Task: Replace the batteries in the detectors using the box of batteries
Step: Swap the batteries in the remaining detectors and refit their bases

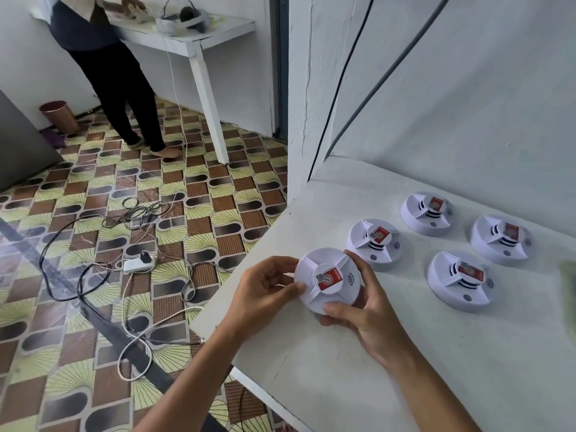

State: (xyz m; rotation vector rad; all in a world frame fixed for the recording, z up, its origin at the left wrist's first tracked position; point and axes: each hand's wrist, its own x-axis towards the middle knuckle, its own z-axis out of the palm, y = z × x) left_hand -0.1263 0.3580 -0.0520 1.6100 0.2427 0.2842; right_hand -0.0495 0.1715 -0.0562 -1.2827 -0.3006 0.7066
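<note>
A round white detector [327, 280] with a red sticker is held just above the near left corner of the white table [358, 363]. My left hand [265, 289] pinches its left rim with thumb and fingers. My right hand [364, 310] grips its right and lower rim, thumb on the front edge. Several more white detectors lie face up on the table: one right behind the held one [374, 243], one farther back [427, 213], one at the right [458, 280], one at the far right [500, 238]. A blurred green thing [568, 288] shows at the right edge.
The table stands in a corner against white walls with black cables [339, 79]. Left of it, the patterned floor holds a power strip [138, 264] and tangled cords. Another person [109, 73] stands at a second white table [193, 35] in the back.
</note>
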